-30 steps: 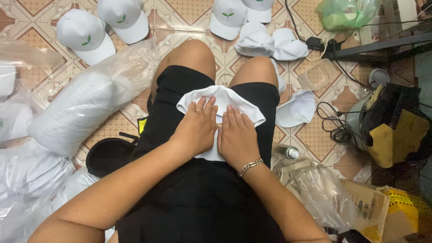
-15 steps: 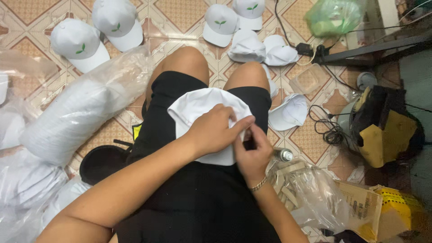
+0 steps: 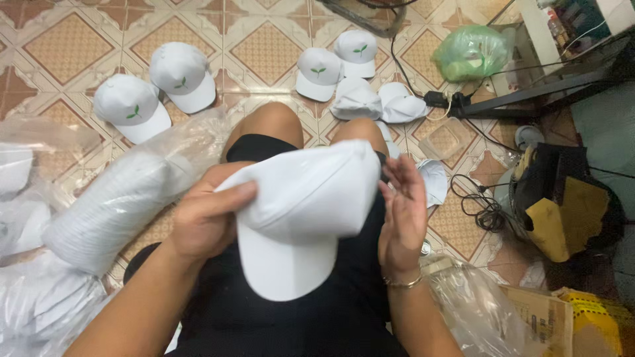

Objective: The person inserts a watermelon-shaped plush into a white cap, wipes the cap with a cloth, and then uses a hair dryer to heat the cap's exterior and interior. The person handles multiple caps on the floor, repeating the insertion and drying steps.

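Cap (image 3: 297, 218) gripped by left fingers (image 3: 228, 195), right fingers (image 3: 403, 182) beside.

Soft, even indoor light falls from above, bright enough to show the patterned floor tiles (image 3: 59, 46) clearly, with only faint shadows under the white caps lying on them. The plain white cap (image 3: 297, 218) held close to the camera is nearly washed out, and the right hand (image 3: 401, 215) beside it is slightly smeared by motion blur. The clear plastic bags (image 3: 112, 205) catch dull glare, the right edge falls into darker shadow, and the wide lens bends the scene at its corners.
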